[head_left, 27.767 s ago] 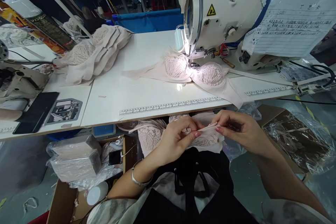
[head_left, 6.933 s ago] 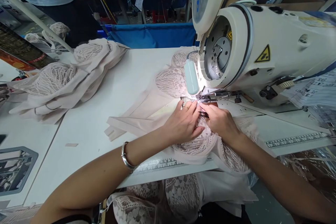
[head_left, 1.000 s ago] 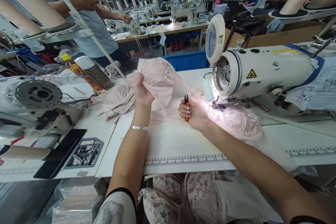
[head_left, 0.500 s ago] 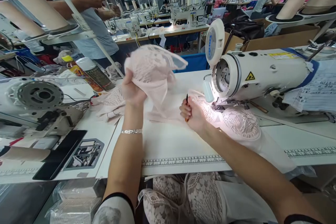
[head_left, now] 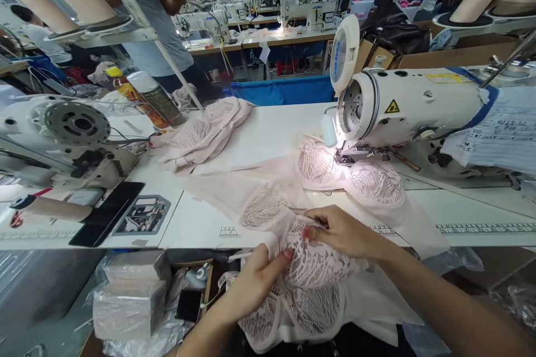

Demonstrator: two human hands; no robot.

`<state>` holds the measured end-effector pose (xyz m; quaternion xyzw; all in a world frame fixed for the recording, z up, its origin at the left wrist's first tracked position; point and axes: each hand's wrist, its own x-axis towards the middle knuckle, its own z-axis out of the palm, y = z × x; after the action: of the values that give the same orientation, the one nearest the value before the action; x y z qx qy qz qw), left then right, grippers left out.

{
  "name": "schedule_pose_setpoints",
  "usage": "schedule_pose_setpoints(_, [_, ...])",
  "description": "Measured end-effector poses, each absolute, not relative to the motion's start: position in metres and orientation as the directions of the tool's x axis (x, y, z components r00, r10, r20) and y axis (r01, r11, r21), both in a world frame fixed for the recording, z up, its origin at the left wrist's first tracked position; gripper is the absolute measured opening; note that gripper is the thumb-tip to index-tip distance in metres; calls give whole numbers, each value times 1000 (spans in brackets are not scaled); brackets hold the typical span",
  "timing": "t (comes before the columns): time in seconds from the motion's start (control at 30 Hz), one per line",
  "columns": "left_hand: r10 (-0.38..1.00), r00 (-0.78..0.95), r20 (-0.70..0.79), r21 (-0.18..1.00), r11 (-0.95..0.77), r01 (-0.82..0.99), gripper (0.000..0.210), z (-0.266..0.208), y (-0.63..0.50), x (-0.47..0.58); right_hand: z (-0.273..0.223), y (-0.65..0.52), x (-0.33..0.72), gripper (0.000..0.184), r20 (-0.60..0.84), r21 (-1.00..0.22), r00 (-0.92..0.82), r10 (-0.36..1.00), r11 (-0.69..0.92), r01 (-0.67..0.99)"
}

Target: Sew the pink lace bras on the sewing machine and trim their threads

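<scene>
Both hands are on a pale pink lace bra at the table's front edge. My left hand (head_left: 257,276) pinches its band between thumb and fingers. My right hand (head_left: 337,231) is closed on the upper edge of the near lace cup (head_left: 316,259). The other cup (head_left: 263,206) and a sheer wing spread over the tabletop. Beneath, in my lap, lie more lace bra cups (head_left: 320,307). Another pink bra (head_left: 372,181) sits under the lit needle area of the sewing machine (head_left: 387,103). The dark pointed tool seen earlier in my right hand is not visible.
A pile of pink bras (head_left: 201,134) lies at the back left, beside a spray can (head_left: 157,97). A second machine (head_left: 62,122) and a black phone-like slab (head_left: 106,215) are at left. Plastic-wrapped stacks (head_left: 129,301) stand below. A co-worker (head_left: 159,39) stands beyond the thread stand.
My left hand has come down from holding a bra in the air; a bra now lies spread on the left pile. Both hands have moved to another bra at the table edge.
</scene>
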<state>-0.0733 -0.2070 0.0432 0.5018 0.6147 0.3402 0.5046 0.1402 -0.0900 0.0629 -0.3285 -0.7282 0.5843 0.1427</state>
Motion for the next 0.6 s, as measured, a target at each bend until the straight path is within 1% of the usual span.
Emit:
schedule_pose_setpoints(0.03, [961, 92, -260, 908, 211, 362, 43, 44, -215, -75, 61, -99, 145, 52, -171, -925, -717, 676, 139, 353])
schedule_pose_setpoints(0.07, [949, 196, -247, 904, 153, 398, 46, 47, -220, -77, 59, -108, 151, 50, -158, -906, -674, 722, 165, 389])
schedule_pose_setpoints(0.1, [934, 280, -222, 915, 101, 390, 47, 51, -222, -81, 58, -115, 158, 48, -145, -889, -629, 764, 179, 422])
schedule_pose_setpoints(0.13, [934, 312, -173, 930, 51, 363, 47, 55, -221, -83, 57, -122, 164, 45, -136, -877, -593, 794, 181, 445])
schedule_pose_setpoints(0.17, [953, 287, -95, 936, -12, 351, 44, 59, -217, -83, 56, -127, 170, 43, -134, -872, -572, 809, 178, 456])
schedule_pose_setpoints(0.2, [972, 234, 9, 920, -99, 380, 39, 61, -211, -82, 56, -132, 175, 42, -134, -870, -566, 813, 177, 459])
schedule_pose_setpoints(0.23, [971, 201, 131, 862, -212, 461, 33, 62, -204, -78, 57, -137, 179, 41, -130, -868, -570, 811, 184, 460])
schedule_pose_setpoints(0.27, [938, 246, 245, 756, -344, 557, 33, 63, -195, -73, 59, -142, 182, 39, -124, -862, -582, 804, 203, 465])
schedule_pose_setpoints(0.3, [883, 369, 291, 629, -467, 621, 40, 64, -186, -67, 61, -146, 185, 37, -121, -850, -602, 790, 230, 473])
schedule_pose_setpoints(0.33, [814, 505, 287, 514, -575, 636, 43, 65, -178, -62, 63, -151, 187, 34, -117, -837, -631, 767, 265, 478])
schedule_pose_setpoints(0.37, [745, 616, 254, 430, -658, 619, 39, 68, -171, -59, 66, -155, 190, 32, -117, -825, -669, 734, 303, 477])
schedule_pose_setpoints(0.4, [686, 696, 210, 388, -712, 585, 29, 71, -166, -57, 69, -159, 193, 30, -120, -819, -711, 692, 336, 465])
schedule_pose_setpoints(0.43, [643, 744, 180, 388, -742, 547, 16, 75, -162, -58, 71, -163, 197, 29, -126, -821, -756, 643, 360, 443])
schedule_pose_setpoints(0.47, [610, 775, 163, 431, -751, 500, 9, 79, -160, -60, 72, -165, 201, 28, -131, -833, -796, 591, 369, 411])
schedule_pose_setpoints(0.5, [583, 800, 146, 511, -737, 443, 14, 82, -159, -63, 73, -167, 206, 28, -135, -853, -830, 541, 363, 376])
schedule_pose_setpoints(0.53, [558, 820, 127, 615, -693, 376, 20, 83, -160, -66, 72, -168, 211, 29, -138, -875, -857, 497, 344, 340])
schedule_pose_setpoints(0.57, [550, 829, 98, 728, -608, 317, 25, 83, -162, -70, 71, -168, 215, 28, -140, -899, -877, 460, 313, 307])
schedule_pose_setpoints(0.6, [562, 825, 52, 831, -483, 277, 29, 80, -166, -72, 68, -167, 219, 28, -139, -919, -889, 436, 278, 280])
